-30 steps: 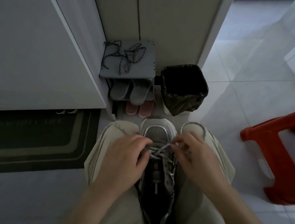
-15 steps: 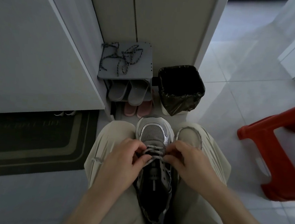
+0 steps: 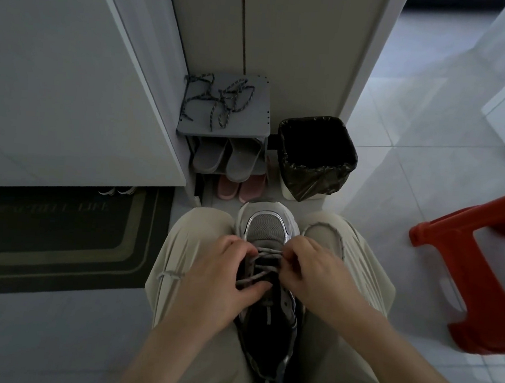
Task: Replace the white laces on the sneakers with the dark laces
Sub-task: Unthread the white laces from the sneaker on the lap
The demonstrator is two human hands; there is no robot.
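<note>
A grey and white sneaker (image 3: 268,225) lies between my knees, toe pointing away from me. White laces (image 3: 266,254) cross its front eyelets. My left hand (image 3: 217,282) grips the shoe's left side, and its thumb and fingers pinch a lace strand near the tongue. My right hand (image 3: 314,268) has its fingers curled over the right eyelets and pinches the lace there. The dark speckled laces (image 3: 219,99) lie loose on top of the small grey shoe rack (image 3: 259,122) straight ahead.
A bin with a black bag (image 3: 317,157) stands right of the rack. Grey slippers (image 3: 226,159) and pink slippers (image 3: 241,187) sit on the rack's shelves. A red plastic stool (image 3: 475,263) is at my right. A dark doormat (image 3: 60,236) lies at my left.
Both hands have shifted a little down the lacing toward the tongue. The camera has tilted slightly, so the scene sits higher in view.
</note>
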